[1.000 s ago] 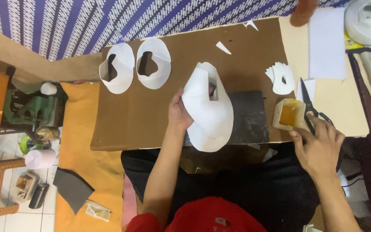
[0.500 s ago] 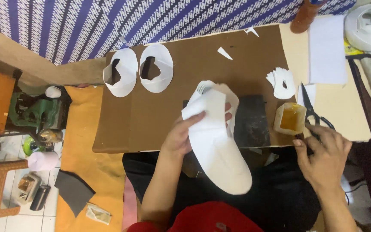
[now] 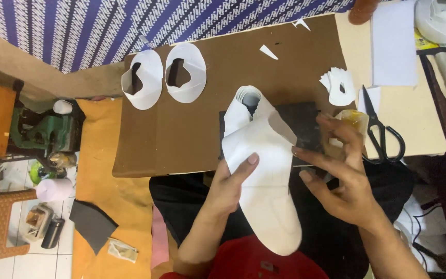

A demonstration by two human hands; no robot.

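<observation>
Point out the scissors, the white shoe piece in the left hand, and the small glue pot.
scissors [image 3: 383, 135], head view, on the black handles.
white shoe piece [image 3: 264, 170], head view, on its broad middle.
glue pot [image 3: 356, 118], head view, on the yellowish top.

view: head, one camera | faces: steeply down onto the brown worktop [image 3: 192, 129] and lap | range: close, hands fill near centre | far edge: striped cloth [image 3: 78, 26] | shared: none

Brown board-topped table [image 3: 207, 119]: two white oval cut-out pieces [image 3: 163, 77] lie side by side at its far left corner, a dark square pad [image 3: 305, 126] near the front edge, small white fanned pieces [image 3: 339, 85] right, black-handled scissors [image 3: 383, 132] just beyond.
</observation>
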